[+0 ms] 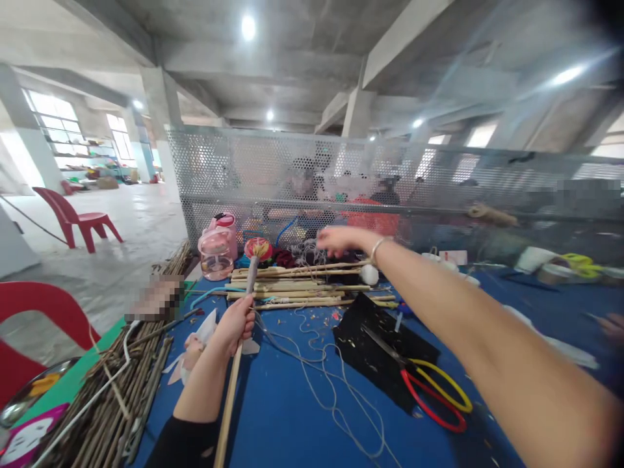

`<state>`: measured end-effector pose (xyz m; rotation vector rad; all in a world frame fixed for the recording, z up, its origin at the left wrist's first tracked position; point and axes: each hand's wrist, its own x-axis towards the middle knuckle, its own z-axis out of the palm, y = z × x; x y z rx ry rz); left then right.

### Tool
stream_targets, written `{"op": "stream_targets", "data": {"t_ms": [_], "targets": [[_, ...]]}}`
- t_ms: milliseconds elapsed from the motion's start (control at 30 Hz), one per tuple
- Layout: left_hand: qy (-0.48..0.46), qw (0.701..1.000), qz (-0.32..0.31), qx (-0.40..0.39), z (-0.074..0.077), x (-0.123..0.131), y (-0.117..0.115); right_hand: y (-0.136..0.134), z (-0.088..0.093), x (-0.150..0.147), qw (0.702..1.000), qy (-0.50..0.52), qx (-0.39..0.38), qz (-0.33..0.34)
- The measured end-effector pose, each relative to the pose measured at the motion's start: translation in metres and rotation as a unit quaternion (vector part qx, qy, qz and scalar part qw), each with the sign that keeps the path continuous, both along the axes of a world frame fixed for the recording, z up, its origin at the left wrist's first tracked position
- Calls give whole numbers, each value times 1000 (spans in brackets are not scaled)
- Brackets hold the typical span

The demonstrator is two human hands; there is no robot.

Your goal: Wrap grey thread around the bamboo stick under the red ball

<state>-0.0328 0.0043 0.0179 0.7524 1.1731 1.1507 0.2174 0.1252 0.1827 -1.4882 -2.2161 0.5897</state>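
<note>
My left hand (pixel 237 323) is closed around a long bamboo stick (pixel 233 383) that points away from me, its far end wrapped in grey with a red and yellow round piece (pixel 258 249) on top. My right hand (pixel 337 239) is stretched far forward over the blue table (pixel 287 422), a bracelet on its wrist, fingers blurred near a tangle of grey string (pixel 306 250). Below that arm lie several bamboo sticks (pixel 292 286) side by side. A loose grey string (pixel 322 370) snakes across the table toward me.
Scissors with red and yellow handles (pixel 429 390) lie on a black cloth (pixel 380 338). A bundle of thin twigs (pixel 117 390) lines the left edge. A pink water jug (pixel 217 250) stands at the back. A perforated metal screen (pixel 390 182) separates people behind it. Red chairs (pixel 80 221) stand left.
</note>
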Motion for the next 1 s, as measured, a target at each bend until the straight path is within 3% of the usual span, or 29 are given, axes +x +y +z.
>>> {"op": "stream_targets", "data": {"t_ms": [67, 133, 167, 267, 333, 467, 533, 600, 700, 800, 867, 933, 1000], "targets": [[2, 1000, -7, 4, -2, 1, 0, -25, -48, 4, 999, -39, 3, -14], [11, 1000, -12, 13, -1, 1, -1, -52, -86, 9, 995, -86, 56, 17], [17, 1000, -17, 18, 0, 2, -3, -66, -102, 12, 996, -72, 40, 41], [30, 998, -39, 35, 9, 12, -11, -102, -137, 15, 995, 72, -33, 59], [45, 997, -53, 45, 18, 27, -21, -119, -151, 12, 974, 205, -68, 62], [87, 987, -111, 83, 34, 66, -48, -141, -164, -10, 882, 427, -146, 137], [118, 976, -140, 116, 43, 80, -62, -156, -165, -23, 841, 469, -185, 194], [167, 966, -131, 147, 52, 83, -72, -180, -163, -28, 829, 462, -227, 219], [226, 954, -94, 175, 68, 71, -78, -235, -156, -12, 862, 389, -278, 171], [240, 951, -43, 189, 78, 51, -73, -300, -147, 30, 916, 259, -267, 151], [225, 954, -21, 199, 78, 41, -66, -332, -144, 63, 927, 197, -290, 136], [206, 959, -14, 194, 75, 40, -58, -349, -145, 90, 924, 178, -319, 111], [192, 965, -17, 180, 69, 46, -51, -351, -147, 106, 944, 124, -295, 76]]}}
